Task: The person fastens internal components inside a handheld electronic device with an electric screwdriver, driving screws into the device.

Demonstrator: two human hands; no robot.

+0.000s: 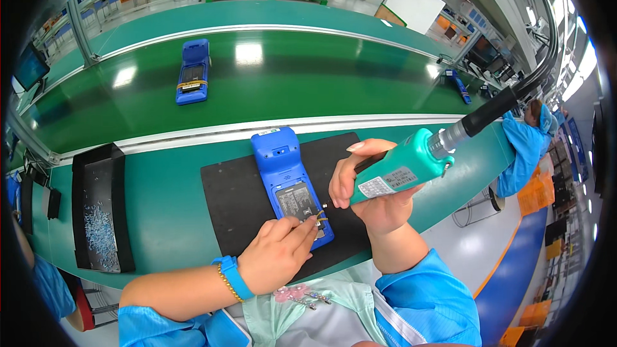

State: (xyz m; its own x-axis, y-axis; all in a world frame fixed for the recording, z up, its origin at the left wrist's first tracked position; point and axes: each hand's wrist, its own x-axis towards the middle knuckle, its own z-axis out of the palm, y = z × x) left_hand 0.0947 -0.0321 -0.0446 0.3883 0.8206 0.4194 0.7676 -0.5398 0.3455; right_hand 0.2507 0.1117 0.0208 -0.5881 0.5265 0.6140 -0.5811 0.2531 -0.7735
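Note:
A blue handheld terminal (281, 162) lies back side up on a black mat (234, 202), its battery bay showing a dark labelled block and a yellow band near the lower end. Over that lower end rests my left hand (275, 250), fingers together and pressed on the terminal; its thumb is hidden. My right hand (379, 209) is closed round a green electric screwdriver (405, 167), held slanting with its cable rising to the upper right. The screwdriver's bit points at the terminal's right edge, close to my left fingertips; I cannot tell whether it touches.
A black tray (122, 209) with many small bluish screws stands at left. Beyond the white rail, a second blue terminal (193, 74) with a band lies on the green conveyor (302, 71), and another blue device (459, 87) lies far right. A co-worker in blue (524, 148) sits at right.

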